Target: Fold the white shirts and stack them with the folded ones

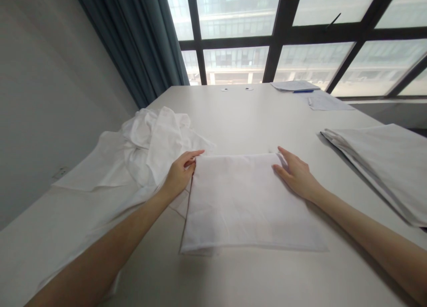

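Note:
A flat, folded white cloth (247,200) lies on the table in front of me, its lower edge nearly straight. At its upper left corner, my left hand (178,173) is closed in a pinch on the edge. My right hand (298,173) grips the upper right corner, the thumb over the cloth and the fingers along the far side of the edge. The fingertips under the cloth are partly hidden.
To the left, a crumpled heap of white cloth (153,142) spreads under my left forearm. A stack of folded white cloth (387,160) sits at the right. Papers (293,85) and a blue pen (303,91) lie at the white table's (233,120) far end, near the windows.

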`<state>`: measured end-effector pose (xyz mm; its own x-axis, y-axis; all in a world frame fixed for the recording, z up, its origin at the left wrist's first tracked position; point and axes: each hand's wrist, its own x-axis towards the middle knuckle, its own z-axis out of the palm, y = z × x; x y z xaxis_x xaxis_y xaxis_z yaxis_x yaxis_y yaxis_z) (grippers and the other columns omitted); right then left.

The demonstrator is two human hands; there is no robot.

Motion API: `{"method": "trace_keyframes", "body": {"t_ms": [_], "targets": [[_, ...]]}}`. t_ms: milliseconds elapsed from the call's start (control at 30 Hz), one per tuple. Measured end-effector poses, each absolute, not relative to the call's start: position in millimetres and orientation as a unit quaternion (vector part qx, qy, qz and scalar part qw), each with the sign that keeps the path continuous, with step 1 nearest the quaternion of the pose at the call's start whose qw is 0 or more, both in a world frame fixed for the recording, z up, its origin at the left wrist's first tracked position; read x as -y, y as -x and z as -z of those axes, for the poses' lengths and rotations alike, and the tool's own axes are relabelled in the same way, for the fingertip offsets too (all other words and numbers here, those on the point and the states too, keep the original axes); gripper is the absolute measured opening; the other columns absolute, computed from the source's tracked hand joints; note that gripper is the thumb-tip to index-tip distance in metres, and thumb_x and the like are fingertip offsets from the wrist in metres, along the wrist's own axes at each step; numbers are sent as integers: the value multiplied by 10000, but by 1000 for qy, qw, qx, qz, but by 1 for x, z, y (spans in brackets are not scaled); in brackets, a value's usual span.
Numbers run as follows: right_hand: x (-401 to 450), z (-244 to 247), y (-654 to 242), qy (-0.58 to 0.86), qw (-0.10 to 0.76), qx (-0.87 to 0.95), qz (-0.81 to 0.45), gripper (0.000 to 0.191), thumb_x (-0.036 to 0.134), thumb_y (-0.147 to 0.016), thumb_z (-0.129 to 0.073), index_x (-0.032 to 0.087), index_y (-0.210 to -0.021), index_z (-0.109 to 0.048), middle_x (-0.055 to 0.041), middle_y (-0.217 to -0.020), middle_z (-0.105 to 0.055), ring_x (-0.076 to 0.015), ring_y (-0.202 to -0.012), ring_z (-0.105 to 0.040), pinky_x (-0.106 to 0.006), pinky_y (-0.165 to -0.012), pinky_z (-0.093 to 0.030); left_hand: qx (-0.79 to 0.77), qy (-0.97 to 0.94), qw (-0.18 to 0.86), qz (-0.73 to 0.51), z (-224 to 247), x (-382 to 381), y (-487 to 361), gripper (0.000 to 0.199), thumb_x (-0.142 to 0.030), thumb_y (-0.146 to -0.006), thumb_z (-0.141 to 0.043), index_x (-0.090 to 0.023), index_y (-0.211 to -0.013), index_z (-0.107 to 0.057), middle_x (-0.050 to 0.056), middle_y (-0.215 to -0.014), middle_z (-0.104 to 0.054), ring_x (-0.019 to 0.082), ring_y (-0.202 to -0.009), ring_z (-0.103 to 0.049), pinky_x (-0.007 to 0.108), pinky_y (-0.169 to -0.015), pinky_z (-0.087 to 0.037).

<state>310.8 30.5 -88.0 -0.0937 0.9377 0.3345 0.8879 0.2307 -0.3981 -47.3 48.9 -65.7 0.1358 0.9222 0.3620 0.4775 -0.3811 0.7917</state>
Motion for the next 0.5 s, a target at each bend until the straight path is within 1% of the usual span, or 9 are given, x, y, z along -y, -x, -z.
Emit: {"method": "trace_keyframes", "body": {"t_ms": [67, 133, 200, 333, 367, 500], "targets": [[-33, 86, -312, 616, 278, 733, -71, 575, 454, -894, -474, 154, -1384, -464, -193, -1362, -578, -361, -1272, -523, -572, -1052, -390, -515, -681, 277, -442, 64, -50, 46, 371, -226, -816, -544, -160, -1150, -692, 78, -1111, -720, 187, -925, -682, 284, -812, -547], [-34, 84, -313, 606, 293, 733, -100, 564, 449, -874, -511, 184, -1370, -469, -172, -1307, -621, -341, -1214, -574, -554, -1033, -418, -539, -660, 282, -441, 63, -53, 46, 352, -200, -788, -553, -165, -1096, -719, 60, -1020, -747, 171, -820, -688, 256, -737, -546], [-34, 82, -315, 594, 308, 732, -126, 559, 445, -861, -540, 207, -1361, -469, -155, -1287, -632, -325, -1186, -594, -536, -1010, -446, -549, -648, 281, -448, 63, -57, 46, 318, -179, -759, -559, -170, -1014, -748, 45, -956, -757, 160, -773, -684, 243, -714, -539], [-34, 80, -316, 564, 347, 736, -139, 539, 436, -841, -581, 218, -1326, -492, -150, -1326, -591, -307, -1216, -562, -509, -1030, -434, -521, -632, 287, -497, 63, -60, 47, 215, -192, -716, -605, -185, -852, -771, 28, -932, -753, 156, -840, -675, 232, -776, -527], [-34, 79, -316, 557, 353, 739, -139, 539, 436, -835, -591, 216, -1319, -499, -150, -1323, -588, -307, -1217, -557, -510, -1038, -425, -513, -622, 295, -513, 63, -60, 46, 187, -196, -704, -615, -186, -814, -766, 24, -928, -748, 150, -826, -670, 224, -753, -526], [-34, 74, -312, 543, 385, 729, -158, 570, 431, -795, -652, 222, -1308, -517, -136, -1318, -592, -310, -1228, -542, -517, -1061, -398, -495, -571, 363, -545, 64, -57, 43, 87, -218, -690, -618, -172, -700, -691, 33, -1008, -731, 113, -667, -627, 193, -548, -490]]}}
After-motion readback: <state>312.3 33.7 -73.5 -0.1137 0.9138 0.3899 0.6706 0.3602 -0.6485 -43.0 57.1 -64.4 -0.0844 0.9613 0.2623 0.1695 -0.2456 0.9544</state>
